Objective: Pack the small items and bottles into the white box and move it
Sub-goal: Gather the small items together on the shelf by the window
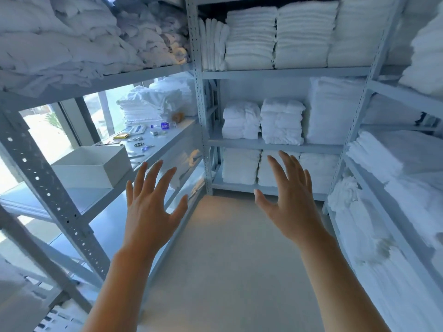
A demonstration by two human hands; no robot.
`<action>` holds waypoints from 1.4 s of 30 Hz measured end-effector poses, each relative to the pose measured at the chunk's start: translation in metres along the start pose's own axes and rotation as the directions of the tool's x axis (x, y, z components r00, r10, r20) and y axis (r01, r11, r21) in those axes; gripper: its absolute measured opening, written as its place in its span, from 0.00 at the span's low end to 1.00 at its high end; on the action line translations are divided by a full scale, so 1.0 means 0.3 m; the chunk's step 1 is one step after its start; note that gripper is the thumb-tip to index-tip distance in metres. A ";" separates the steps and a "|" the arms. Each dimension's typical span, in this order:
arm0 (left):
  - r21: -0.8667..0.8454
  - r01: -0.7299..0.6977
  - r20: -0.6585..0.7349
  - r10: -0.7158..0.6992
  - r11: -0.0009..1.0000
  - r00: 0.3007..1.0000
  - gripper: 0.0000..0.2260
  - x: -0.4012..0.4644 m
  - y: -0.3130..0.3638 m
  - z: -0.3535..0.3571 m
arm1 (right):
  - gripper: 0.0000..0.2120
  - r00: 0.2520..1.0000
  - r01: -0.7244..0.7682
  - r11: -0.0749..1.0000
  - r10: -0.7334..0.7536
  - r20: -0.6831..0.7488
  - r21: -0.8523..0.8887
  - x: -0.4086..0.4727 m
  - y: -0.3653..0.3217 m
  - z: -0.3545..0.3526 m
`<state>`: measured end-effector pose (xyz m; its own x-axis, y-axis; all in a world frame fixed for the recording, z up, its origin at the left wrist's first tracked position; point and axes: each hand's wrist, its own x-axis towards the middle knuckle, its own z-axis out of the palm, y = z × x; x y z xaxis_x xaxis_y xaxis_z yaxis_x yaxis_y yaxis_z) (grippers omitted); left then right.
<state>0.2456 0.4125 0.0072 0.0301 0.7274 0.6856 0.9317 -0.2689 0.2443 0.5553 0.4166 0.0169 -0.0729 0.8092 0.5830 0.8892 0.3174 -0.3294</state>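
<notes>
**Both hands free in the linen store**

Grey perforated-steel shelving lines the narrow room, stacked with folded white towels. On the left shelf sits the open white rectangular box; beyond it lie small items and a blue-labelled bottle — scattered, well apart from the hands. Left hand and right hand hover over the floor, fingers spread — holding nothing.

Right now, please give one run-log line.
left hand: open | right hand: open | white box: on shelf | small items: unpacked
</notes>
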 end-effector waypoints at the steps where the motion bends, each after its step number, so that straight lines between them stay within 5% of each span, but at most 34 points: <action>1: -0.013 -0.004 0.008 0.004 1.000 1.000 0.28 0.023 -0.015 0.024 | 0.36 1.000 -0.009 1.000 0.009 -0.001 -0.016 0.018 0.001 0.014; 22: -0.233 -0.043 0.025 0.051 0.972 0.998 0.27 0.502 -0.533 0.334 | 0.35 0.987 -0.158 0.970 0.152 -0.047 -0.183 0.467 -0.203 0.363; 32: -0.129 0.034 0.022 -0.032 0.991 0.999 0.29 0.561 -0.667 0.390 | 0.34 0.996 -0.073 0.931 0.052 -0.066 -0.359 0.598 -0.257 0.462; 42: -0.106 0.047 0.009 -0.046 0.993 0.999 0.28 0.655 -0.654 0.524 | 0.34 0.998 -0.062 0.945 0.052 -0.041 -0.322 0.722 -0.128 0.556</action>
<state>0.1257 0.7074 -0.0136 -0.0099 0.7449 0.6671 0.8886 -0.2994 0.3475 0.4299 0.6622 0.0318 -0.0081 0.8035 0.5953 0.9900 0.0902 -0.1083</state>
